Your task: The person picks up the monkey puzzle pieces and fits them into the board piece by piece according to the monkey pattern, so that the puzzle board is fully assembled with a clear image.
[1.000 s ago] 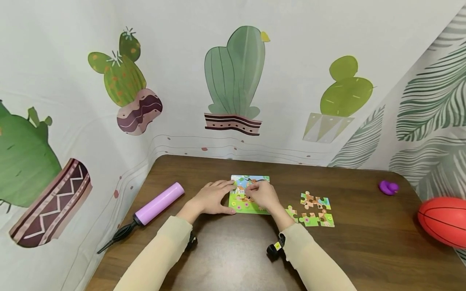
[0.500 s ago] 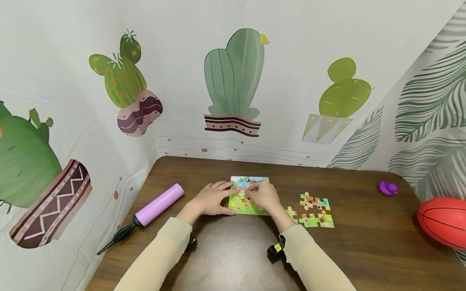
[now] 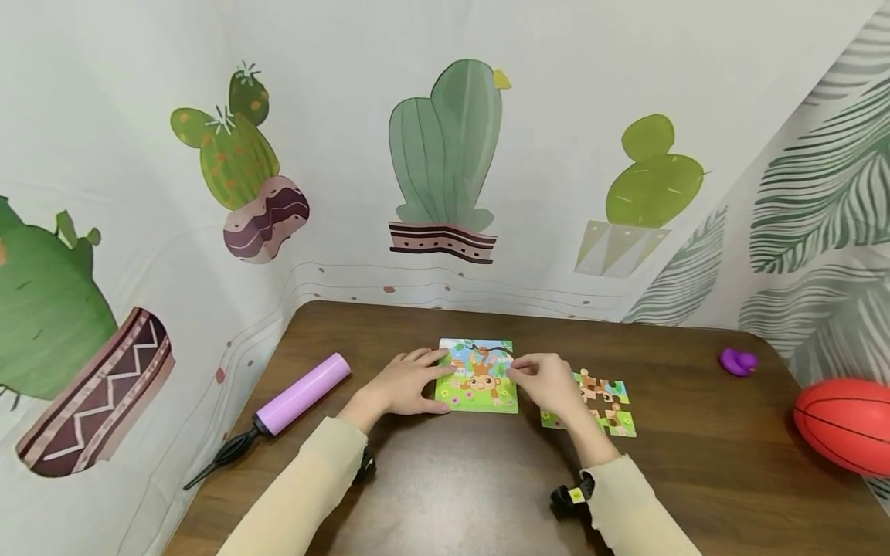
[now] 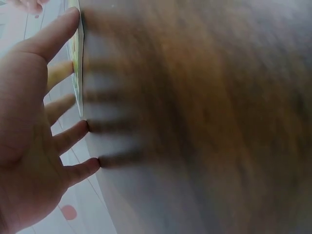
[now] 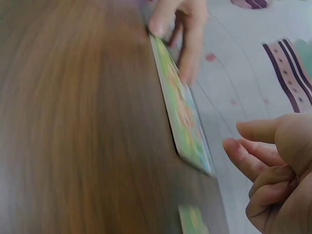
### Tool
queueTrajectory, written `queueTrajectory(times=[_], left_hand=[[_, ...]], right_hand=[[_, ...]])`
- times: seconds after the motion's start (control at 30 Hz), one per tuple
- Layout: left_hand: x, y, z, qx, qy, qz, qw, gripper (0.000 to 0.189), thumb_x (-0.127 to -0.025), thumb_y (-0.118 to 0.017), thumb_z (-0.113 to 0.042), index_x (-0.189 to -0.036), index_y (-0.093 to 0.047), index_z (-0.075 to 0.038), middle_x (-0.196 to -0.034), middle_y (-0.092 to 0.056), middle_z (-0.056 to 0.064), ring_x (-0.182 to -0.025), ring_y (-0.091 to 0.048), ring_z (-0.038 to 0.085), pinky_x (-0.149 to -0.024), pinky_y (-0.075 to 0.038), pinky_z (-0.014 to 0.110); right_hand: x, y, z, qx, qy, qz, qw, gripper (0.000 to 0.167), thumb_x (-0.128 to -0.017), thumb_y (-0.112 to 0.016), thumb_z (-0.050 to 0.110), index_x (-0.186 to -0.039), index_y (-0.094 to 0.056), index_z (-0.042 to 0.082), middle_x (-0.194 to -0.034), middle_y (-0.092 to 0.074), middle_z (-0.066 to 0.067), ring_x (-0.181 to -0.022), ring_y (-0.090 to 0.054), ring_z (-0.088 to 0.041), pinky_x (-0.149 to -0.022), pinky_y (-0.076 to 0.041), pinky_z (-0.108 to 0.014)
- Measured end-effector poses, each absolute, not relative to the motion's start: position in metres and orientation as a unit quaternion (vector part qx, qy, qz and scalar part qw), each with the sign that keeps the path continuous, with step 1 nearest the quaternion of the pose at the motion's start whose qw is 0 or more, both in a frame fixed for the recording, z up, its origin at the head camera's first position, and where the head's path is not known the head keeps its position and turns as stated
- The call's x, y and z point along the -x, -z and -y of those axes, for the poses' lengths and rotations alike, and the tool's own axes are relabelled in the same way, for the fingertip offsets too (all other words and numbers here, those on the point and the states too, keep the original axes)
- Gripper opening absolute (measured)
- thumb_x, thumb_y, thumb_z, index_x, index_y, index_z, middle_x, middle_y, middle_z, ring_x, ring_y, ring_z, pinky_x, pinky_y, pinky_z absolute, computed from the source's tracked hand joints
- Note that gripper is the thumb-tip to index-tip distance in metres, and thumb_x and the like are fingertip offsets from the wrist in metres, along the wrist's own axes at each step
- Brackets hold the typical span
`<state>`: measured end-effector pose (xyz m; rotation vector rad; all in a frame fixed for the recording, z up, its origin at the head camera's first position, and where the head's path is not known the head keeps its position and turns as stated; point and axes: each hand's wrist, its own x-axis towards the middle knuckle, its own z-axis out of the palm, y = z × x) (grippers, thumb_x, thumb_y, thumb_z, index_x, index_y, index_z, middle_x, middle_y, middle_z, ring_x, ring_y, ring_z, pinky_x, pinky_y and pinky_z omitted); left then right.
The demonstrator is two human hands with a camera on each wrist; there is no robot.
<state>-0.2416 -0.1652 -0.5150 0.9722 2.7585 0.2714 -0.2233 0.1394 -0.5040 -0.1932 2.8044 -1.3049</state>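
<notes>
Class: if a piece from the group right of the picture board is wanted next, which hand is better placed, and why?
Probably the right hand: it holds nothing and is beside the puzzle pieces. The left hand is farther off, touching the picture board's left edge.

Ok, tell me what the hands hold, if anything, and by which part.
Nothing: the right hand is empty; the left hand only rests fingers and thumb on the left edge of the monkey puzzle.

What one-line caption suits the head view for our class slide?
Left hand touching a monkey-picture board, right hand close to its right edge, puzzle pieces alongside.
</notes>
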Motion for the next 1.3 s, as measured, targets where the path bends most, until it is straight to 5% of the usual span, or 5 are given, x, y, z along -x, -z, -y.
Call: queueTrajectory(times=[0.37,0.5,0.77,1.0,1.3], left_hand=[[0.241,0.514,0.164,-0.329,-0.094,-0.933,0.109,0.078,-0.092,-0.066,-0.067,-0.158,-0.048,-0.028,-0.168,-0.032,0.000,-0.153,-0.027,0.036,-0.115,-0.028,0.068],[0.240,0.514,0.164,-0.326,-0.093,-0.935,0.108,0.079,-0.092,-0.066,-0.067,-0.158,-0.048,-0.027,-0.168,-0.032,0.000,-0.153,-0.027,0.037,-0.114,-0.028,0.068],[0.240,0.514,0.162,-0.327,-0.087,-0.935,0.106,0.082,-0.092,-0.065,-0.068,-0.160,-0.045,-0.025,-0.168,-0.032,0.000,-0.152,-0.027,0.037,-0.114,-0.028,0.067],[0.241,0.514,0.160,-0.327,-0.073,-0.936,0.108,0.081,-0.093,-0.063,-0.068,-0.161,-0.043,-0.028,-0.168,-0.031,0.000,-0.153,-0.027,0.037,-0.114,-0.030,0.066],[0.239,0.513,0.159,-0.328,-0.057,-0.937,0.101,0.083,-0.095,-0.060,-0.069,-0.163,-0.039,-0.025,-0.168,-0.031,0.001,-0.151,-0.028,0.036,-0.112,-0.032,0.067]], right_hand=[[0.213,0.494,-0.213,0.045,0.395,-0.917,-0.038,0.028,-0.099,-0.073,0.035,-0.111,-0.081,0.011,-0.102,-0.077,-0.008,-0.076,-0.067,-0.021,-0.064,-0.050,-0.037],[0.210,0.494,-0.230,0.034,0.382,-0.922,-0.045,0.032,-0.100,-0.071,0.039,-0.113,-0.080,0.011,-0.104,-0.078,-0.008,-0.088,-0.069,-0.020,-0.070,-0.051,-0.037],[0.204,0.498,-0.249,0.014,0.374,-0.927,-0.035,0.032,-0.099,-0.072,0.036,-0.114,-0.079,0.008,-0.106,-0.076,-0.011,-0.084,-0.066,-0.022,-0.065,-0.049,-0.035],[0.201,0.500,-0.264,0.003,0.357,-0.933,-0.039,0.032,-0.100,-0.070,0.036,-0.113,-0.079,0.009,-0.110,-0.076,-0.013,-0.100,-0.067,-0.033,-0.071,-0.049,-0.038],[0.197,0.506,-0.279,-0.003,0.350,-0.936,-0.036,0.034,-0.099,-0.071,0.039,-0.113,-0.079,0.009,-0.111,-0.076,-0.013,-0.102,-0.068,-0.034,-0.075,-0.050,-0.041]])
